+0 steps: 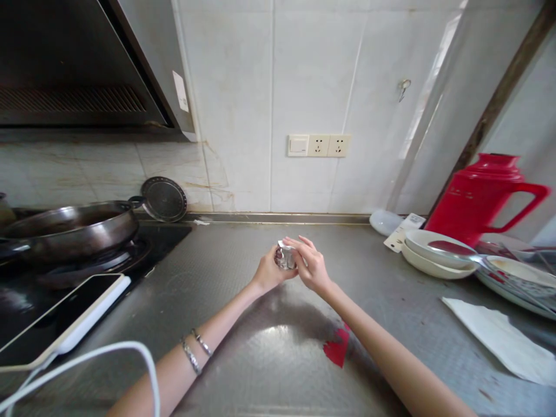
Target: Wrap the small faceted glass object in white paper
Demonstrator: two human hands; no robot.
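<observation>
Over the middle of the metal counter, my left hand is wrapped round a small silvery, foil-like piece with some dark reddish patches. Its exact kind is too small to make out. My right hand lies against the right side and top of that piece, fingers stretched out and partly covering it. The two hands nearly meet below it. A torn red scrap rests on the counter beside my right forearm.
At left a steel pan sits on the black stove, near a phone with a white cable. To the right stand a red thermos jug, stacked bowls, a plate and a white paper napkin.
</observation>
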